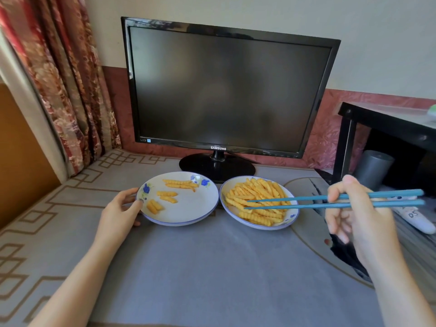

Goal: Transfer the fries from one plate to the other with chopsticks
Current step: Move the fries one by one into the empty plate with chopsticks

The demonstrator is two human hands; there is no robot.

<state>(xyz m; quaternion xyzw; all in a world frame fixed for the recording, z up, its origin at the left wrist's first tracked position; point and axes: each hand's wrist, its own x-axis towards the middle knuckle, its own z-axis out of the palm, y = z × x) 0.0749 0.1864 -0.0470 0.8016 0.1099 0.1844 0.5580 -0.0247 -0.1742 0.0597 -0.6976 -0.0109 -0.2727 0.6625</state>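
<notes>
Forearms: both reach in from the near edge of the table (212, 267), bare, over its grey patterned cloth.
Left hand (120, 208): fingers curled on the left rim of the left plate (200, 204), thumb on the rim's top, gripping it.
Right hand (349, 213): closed around the blue chopsticks (330, 201) near their back ends, above the table's right side.
Chopsticks: almost level, pointing left, tips slightly apart over the heap, nothing pinched between them.
Right plate (291, 218): piled with crinkle-cut fries (254, 197), its rim touching or just beside the left plate's.
Left plate: carries a few fries (167, 194) scattered on its far and left parts, the near right part bare.
Monitor (224, 90): dark screen, standing at the table's far edge, just behind both plates.
Curtain (61, 74): floral, hanging beyond the far left corner.
</notes>
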